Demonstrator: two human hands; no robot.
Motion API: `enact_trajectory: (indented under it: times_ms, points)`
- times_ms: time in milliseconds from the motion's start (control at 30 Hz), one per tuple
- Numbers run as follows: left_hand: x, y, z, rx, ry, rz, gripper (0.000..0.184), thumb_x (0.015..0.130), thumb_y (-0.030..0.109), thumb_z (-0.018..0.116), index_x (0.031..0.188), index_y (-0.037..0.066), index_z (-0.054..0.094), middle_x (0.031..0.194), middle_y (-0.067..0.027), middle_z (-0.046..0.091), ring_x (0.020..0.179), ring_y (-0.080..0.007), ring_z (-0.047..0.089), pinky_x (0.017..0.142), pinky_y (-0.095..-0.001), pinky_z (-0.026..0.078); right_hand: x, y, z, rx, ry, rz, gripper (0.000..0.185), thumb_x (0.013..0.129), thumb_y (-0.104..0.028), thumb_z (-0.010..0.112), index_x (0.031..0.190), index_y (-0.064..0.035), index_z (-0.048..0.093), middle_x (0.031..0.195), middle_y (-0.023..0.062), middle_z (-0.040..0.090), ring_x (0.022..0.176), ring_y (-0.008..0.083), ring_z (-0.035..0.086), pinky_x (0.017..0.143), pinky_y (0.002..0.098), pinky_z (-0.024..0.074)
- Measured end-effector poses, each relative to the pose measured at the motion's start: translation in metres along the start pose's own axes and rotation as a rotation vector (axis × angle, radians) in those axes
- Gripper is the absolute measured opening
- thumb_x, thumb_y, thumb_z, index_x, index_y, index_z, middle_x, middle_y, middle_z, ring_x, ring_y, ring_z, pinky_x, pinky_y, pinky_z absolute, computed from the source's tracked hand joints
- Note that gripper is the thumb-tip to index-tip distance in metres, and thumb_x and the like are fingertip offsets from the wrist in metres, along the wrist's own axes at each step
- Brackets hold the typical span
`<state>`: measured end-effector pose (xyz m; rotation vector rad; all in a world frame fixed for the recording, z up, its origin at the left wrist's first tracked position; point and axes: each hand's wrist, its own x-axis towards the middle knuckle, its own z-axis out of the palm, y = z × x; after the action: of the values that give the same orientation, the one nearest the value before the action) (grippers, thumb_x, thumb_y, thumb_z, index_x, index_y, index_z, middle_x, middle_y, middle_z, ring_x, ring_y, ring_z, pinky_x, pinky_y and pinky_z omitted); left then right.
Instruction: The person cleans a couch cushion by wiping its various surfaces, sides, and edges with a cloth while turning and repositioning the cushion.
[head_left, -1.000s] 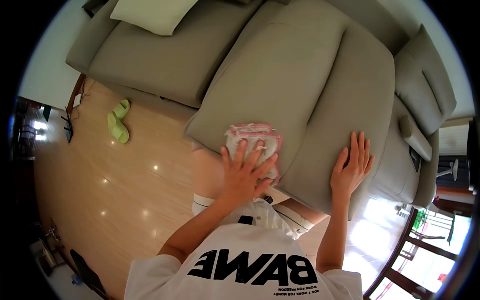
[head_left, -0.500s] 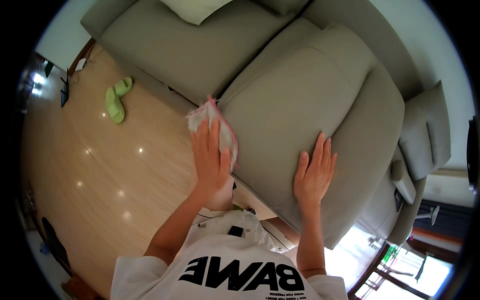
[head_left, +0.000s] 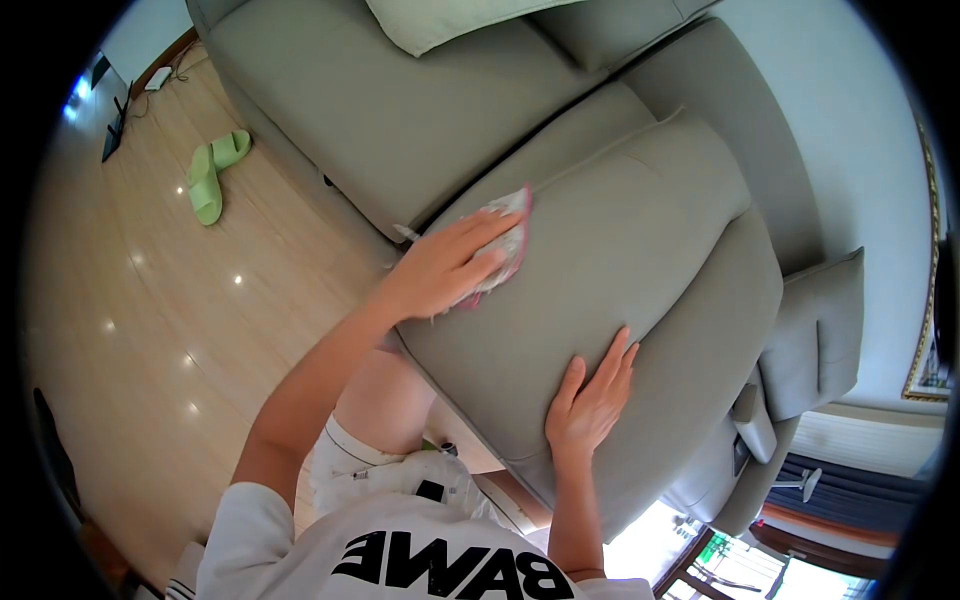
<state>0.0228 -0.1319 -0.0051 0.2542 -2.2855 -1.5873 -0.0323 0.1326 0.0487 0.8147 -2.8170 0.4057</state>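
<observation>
A white cloth with pink edging [head_left: 510,245] lies under my left hand [head_left: 445,262], whose fingers are bent over it. The cloth presses on the grey-green sofa seat [head_left: 600,230], close to its front left edge and the dark gap beside the neighbouring cushion. Part of the cloth is hidden by the fingers. My right hand [head_left: 590,400] rests palm down on the same seat, nearer my body and to the right, with thumb and fingers spread and nothing held.
The neighbouring seat cushion [head_left: 400,100] carries a pale pillow [head_left: 450,22] at the top. Green slippers [head_left: 207,185] lie on the tiled floor [head_left: 150,300] at left. Further sofa sections [head_left: 815,340] stand at right, with a picture frame [head_left: 925,370] on the wall.
My left hand has carried the cloth from the seat's front side edge up and rightward onto its top. My right hand appears lower and further left as the view has shifted.
</observation>
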Motion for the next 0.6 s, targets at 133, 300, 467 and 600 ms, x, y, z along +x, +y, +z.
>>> enact_trajectory:
  times_ms: [133,300,467,600]
  points:
    - [0.012,0.001,0.007,0.04,-0.035,0.058,0.059,0.105,0.034,0.048,0.158,0.008,0.042,0.161,-0.016,0.044,0.151,-0.0374,0.036,0.127,-0.0493,0.023,-0.002,0.0,-0.003,0.017,-0.019,0.024,0.071,0.105,-0.035,0.05,0.162,-0.0011,0.027,0.156,0.0425,0.032,0.139,0.0584,0.04,0.118,0.0604,0.0316]
    - [-0.058,0.045,0.002,0.3,-0.051,0.12,0.068,0.101,0.041,0.053,0.159,0.008,0.042,0.158,-0.0231,0.045,0.151,-0.0442,0.034,0.126,-0.0513,0.024,-0.004,0.004,-0.006,0.042,-0.04,0.019,0.072,0.103,-0.034,0.052,0.162,-0.0001,0.028,0.156,0.0427,0.032,0.138,0.0602,0.039,0.117,0.0613,0.0313]
    - [-0.037,0.056,0.001,0.388,-0.125,0.171,0.071,0.099,0.039,0.055,0.16,0.009,0.038,0.158,-0.0247,0.044,0.15,-0.0455,0.035,0.125,-0.0525,0.024,-0.002,0.006,-0.001,0.027,-0.049,-0.015,0.073,0.103,-0.033,0.051,0.161,0.004,0.027,0.156,0.0439,0.031,0.137,0.0617,0.04,0.115,0.0626,0.032]
    - [0.059,0.03,0.035,0.25,-0.16,0.24,0.073,0.1,0.042,0.054,0.163,0.011,0.034,0.163,-0.0254,0.035,0.153,-0.0433,0.03,0.126,-0.0498,0.024,-0.001,0.006,0.002,0.029,-0.043,-0.013,0.073,0.102,-0.032,0.051,0.16,0.0049,0.027,0.155,0.0453,0.031,0.135,0.062,0.041,0.114,0.063,0.0335]
